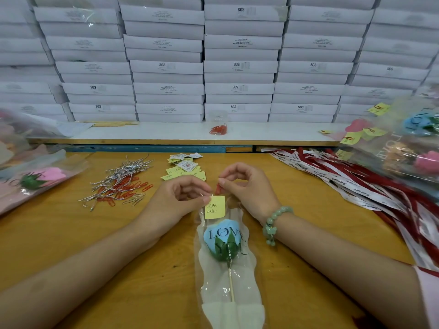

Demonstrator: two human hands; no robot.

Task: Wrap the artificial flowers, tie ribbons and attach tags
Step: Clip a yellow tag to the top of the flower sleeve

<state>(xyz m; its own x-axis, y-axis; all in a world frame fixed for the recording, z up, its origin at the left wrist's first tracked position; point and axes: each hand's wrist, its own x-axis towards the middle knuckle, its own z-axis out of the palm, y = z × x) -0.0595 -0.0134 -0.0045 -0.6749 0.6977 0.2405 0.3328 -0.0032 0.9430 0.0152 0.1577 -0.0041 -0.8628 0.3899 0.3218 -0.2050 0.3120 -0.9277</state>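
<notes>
A blue artificial rose (222,241) in a clear "LOVE YOU" sleeve lies on the wooden table (118,245), bloom pointing away from me, stick toward me. A yellow handwritten tag (215,207) lies on the sleeve's far end. My left hand (183,198) pinches the tag's upper left corner. My right hand (244,186) pinches a red paper clip (218,188) just above the tag's top edge.
Silver twist ties and red paper clips (121,184) lie at left, spare tags (184,168) ahead, red and white ribbons (356,186) at right. Wrapped flowers are piled at far left (35,179) and far right (418,148). White boxes (237,67) are stacked behind a shelf holding a cup of clips (218,125).
</notes>
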